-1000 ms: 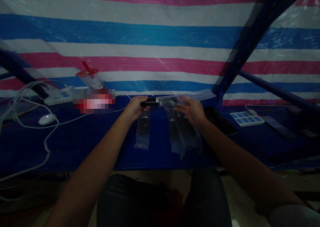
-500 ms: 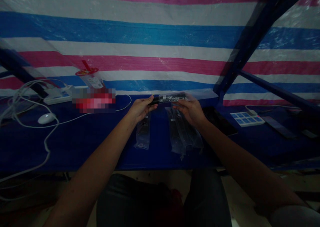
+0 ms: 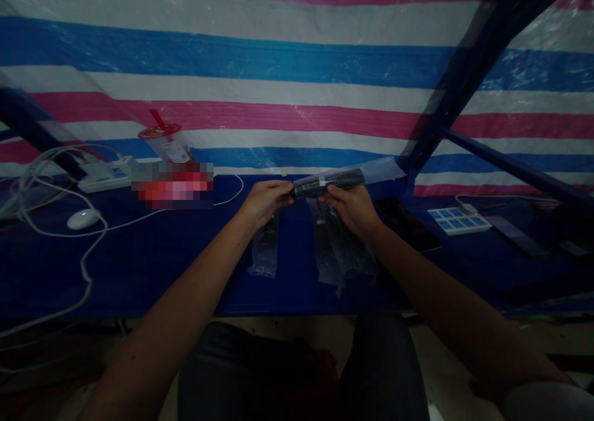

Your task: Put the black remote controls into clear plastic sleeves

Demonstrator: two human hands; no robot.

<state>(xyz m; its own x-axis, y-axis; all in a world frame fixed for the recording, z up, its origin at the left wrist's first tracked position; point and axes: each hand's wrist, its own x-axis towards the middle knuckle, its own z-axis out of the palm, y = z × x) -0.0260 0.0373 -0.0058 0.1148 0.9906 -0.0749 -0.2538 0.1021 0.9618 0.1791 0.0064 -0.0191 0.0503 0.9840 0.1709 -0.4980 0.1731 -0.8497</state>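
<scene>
Both my hands hold one long black remote-like stick (image 3: 330, 180) that lies inside a clear plastic sleeve (image 3: 375, 171), level above the blue table (image 3: 153, 260). My left hand (image 3: 264, 199) pinches its left end. Around its middle, from below, my right hand (image 3: 351, 205) grips it. The sleeve's empty end sticks out to the right. Under my hands lie one bagged black stick (image 3: 266, 247) and a small pile of bagged sticks (image 3: 341, 251).
A white mouse (image 3: 78, 219), white cables (image 3: 88, 266), a power strip (image 3: 102, 174) and a cup with a red lid (image 3: 166, 142) stand at the left. A dark phone (image 3: 408, 223), a keypad (image 3: 458, 220) and a grey remote (image 3: 517, 235) lie right. A blue frame post (image 3: 459, 80) rises behind.
The black stick has slid rightwards, fully into the sleeve. My left hand has shifted right from gripping the bare end to pinching the sleeve's end.
</scene>
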